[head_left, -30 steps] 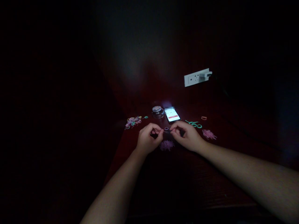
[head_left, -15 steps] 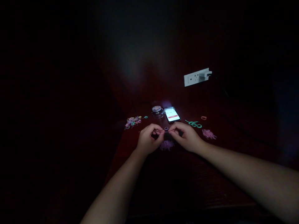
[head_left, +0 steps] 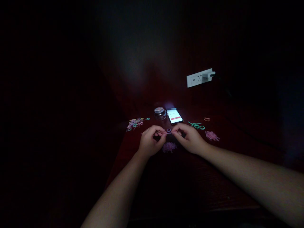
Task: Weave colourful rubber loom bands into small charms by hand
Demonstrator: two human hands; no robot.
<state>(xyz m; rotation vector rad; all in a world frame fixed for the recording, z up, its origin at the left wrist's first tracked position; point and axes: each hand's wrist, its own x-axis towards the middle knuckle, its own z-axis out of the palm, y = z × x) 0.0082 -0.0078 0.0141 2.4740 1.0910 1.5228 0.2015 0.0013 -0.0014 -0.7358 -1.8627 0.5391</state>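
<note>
Slim strip, apparently purple, straight, level, pinched left and right

Strip: your fingers hide part.
Phone: top part is blurred.
Left forearm: cut by bottom edge.

Single view, head-worn, from high over near side of tabletop, facing forward and down. Wide angle: left hand and right hand sit small, below frame centre, seen from behind; forearms run in from frame bottom and lower right. Tabletop's left edge slants away into depth. Wall beyond far edge fills upper half.
</note>
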